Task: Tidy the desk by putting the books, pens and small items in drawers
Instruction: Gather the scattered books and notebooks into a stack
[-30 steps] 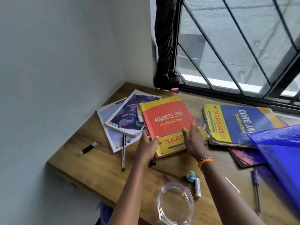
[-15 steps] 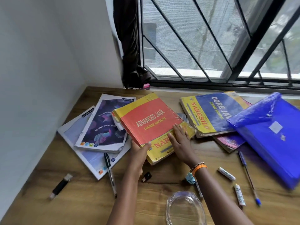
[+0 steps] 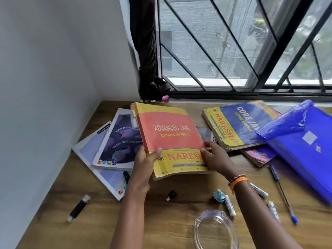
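Observation:
A thick red and yellow Advanced Java book (image 3: 170,133) is lifted off the wooden desk (image 3: 53,203), tilted up toward me. My left hand (image 3: 143,164) grips its lower left corner, thumb on the cover. My right hand (image 3: 213,159) holds its lower right edge. A purple booklet (image 3: 120,141) lies on a white one (image 3: 89,151) at the left. A blue and yellow Core Java book (image 3: 237,126) lies at the right on a pink book (image 3: 258,155). A blue pen (image 3: 282,191) and a black USB stick (image 3: 79,209) lie on the desk.
A blue plastic folder (image 3: 305,150) covers the right end of the desk. White crayons (image 3: 230,205), a crumpled blue scrap (image 3: 219,194), a small black cap (image 3: 171,194) and a clear glass dish (image 3: 215,230) lie near the front. White wall at left, barred window behind.
Both hands have raised the Advanced Java book off the pile and tilted it up. The view has swung right and closer.

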